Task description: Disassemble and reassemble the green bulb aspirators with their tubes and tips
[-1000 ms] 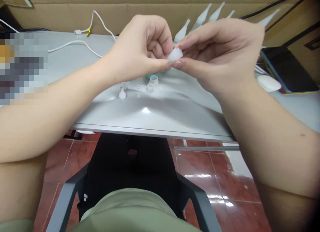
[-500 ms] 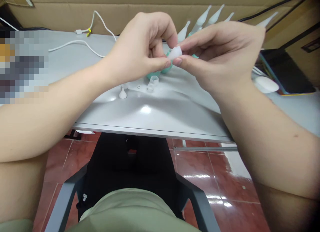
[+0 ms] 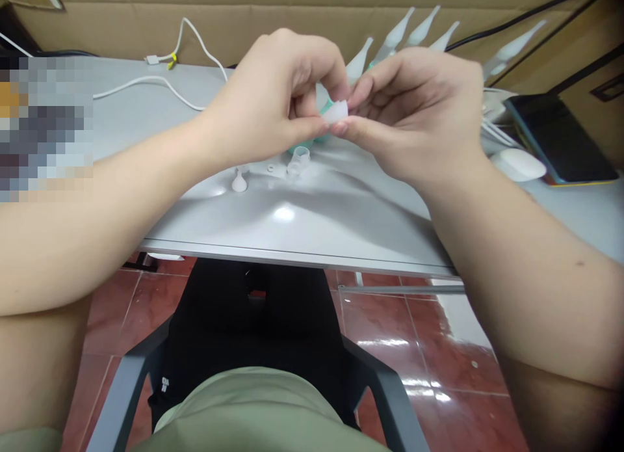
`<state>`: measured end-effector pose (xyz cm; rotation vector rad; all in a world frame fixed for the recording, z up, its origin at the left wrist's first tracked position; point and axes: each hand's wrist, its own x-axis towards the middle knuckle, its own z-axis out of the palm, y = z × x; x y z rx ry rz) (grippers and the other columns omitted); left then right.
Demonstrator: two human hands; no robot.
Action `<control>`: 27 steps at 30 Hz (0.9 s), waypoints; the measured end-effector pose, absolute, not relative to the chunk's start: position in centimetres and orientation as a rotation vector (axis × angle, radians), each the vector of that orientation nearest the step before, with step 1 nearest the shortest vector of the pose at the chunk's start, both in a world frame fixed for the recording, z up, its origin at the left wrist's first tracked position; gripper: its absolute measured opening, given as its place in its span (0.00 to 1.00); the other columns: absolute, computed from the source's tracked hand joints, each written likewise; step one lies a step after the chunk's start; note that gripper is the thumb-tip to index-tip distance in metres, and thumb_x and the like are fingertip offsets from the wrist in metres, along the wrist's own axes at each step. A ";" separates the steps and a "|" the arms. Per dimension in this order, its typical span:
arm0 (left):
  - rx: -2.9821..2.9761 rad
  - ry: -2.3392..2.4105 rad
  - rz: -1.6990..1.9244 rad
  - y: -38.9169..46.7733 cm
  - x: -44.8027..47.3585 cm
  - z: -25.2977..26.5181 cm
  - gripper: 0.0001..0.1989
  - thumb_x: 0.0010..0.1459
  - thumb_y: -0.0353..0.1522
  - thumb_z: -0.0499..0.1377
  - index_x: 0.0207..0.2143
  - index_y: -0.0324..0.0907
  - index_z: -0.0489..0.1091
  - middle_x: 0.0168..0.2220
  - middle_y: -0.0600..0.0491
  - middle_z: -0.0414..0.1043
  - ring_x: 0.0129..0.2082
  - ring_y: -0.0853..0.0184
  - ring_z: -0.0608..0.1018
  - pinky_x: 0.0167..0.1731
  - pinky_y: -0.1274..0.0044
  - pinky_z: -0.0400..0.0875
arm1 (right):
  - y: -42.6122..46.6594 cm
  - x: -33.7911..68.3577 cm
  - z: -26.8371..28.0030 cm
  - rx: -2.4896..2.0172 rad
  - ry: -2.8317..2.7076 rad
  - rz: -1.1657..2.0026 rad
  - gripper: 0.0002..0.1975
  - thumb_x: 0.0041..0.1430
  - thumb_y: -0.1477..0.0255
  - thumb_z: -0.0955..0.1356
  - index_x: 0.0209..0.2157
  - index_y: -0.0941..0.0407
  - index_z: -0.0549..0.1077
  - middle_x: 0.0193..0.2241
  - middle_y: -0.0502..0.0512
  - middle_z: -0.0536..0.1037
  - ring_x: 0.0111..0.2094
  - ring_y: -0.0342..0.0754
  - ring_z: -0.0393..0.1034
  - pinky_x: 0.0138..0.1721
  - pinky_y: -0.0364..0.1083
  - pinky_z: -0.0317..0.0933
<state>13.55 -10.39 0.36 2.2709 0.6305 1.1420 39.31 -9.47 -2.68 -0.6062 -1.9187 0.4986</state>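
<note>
Above the grey table (image 3: 341,224), my left hand (image 3: 273,97) and my right hand (image 3: 419,114) meet fingertip to fingertip on one small translucent white plastic piece (image 3: 336,112). Both pinch it between thumb and fingers; most of it is hidden by them. Just behind the fingers a teal rounded object (image 3: 312,140) rests on the table, largely covered. On the table below my left hand lie a small white funnel-shaped part (image 3: 238,181), a clear little cup (image 3: 298,158) and a tiny ring (image 3: 270,168).
Several white pointed nozzles (image 3: 390,42) stand in a row at the back against brown cardboard. A white cable (image 3: 160,81) runs across the back left. A white mouse (image 3: 517,163) and a dark tablet (image 3: 556,136) lie at the right. A chair stands under the table edge.
Both hands have drawn closer together around the white piece, and the right hand has curled its fingers more tightly. Less of the piece shows now.
</note>
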 end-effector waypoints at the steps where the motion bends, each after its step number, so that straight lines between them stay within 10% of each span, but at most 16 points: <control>1: 2.257 0.626 1.136 -10.5 13.5 0.4 0.23 0.59 0.57 0.83 0.36 0.53 0.83 0.29 0.52 0.84 0.30 0.58 0.81 0.45 0.56 0.84 | -9.6 39.3 -2.6 -0.611 -1.910 0.500 0.38 0.50 0.33 0.92 0.36 0.49 0.83 0.37 0.50 0.85 0.37 0.48 0.81 0.38 0.51 0.78; 14: 2.147 0.605 1.186 -10.4 13.9 0.2 0.13 0.55 0.42 0.76 0.38 0.52 0.79 0.31 0.49 0.85 0.35 0.49 0.90 0.44 0.54 0.86 | -9.1 39.0 -3.0 -0.515 -1.859 0.507 0.28 0.59 0.42 0.93 0.50 0.43 0.93 0.43 0.46 0.91 0.45 0.49 0.90 0.52 0.55 0.89; 27: 2.153 0.669 1.186 -10.4 14.2 0.4 0.25 0.54 0.53 0.79 0.39 0.53 0.71 0.33 0.50 0.80 0.36 0.50 0.90 0.41 0.56 0.80 | -9.6 39.4 -2.3 -0.700 -1.849 0.310 0.33 0.56 0.37 0.92 0.35 0.50 0.87 0.38 0.53 0.88 0.38 0.48 0.80 0.32 0.50 0.68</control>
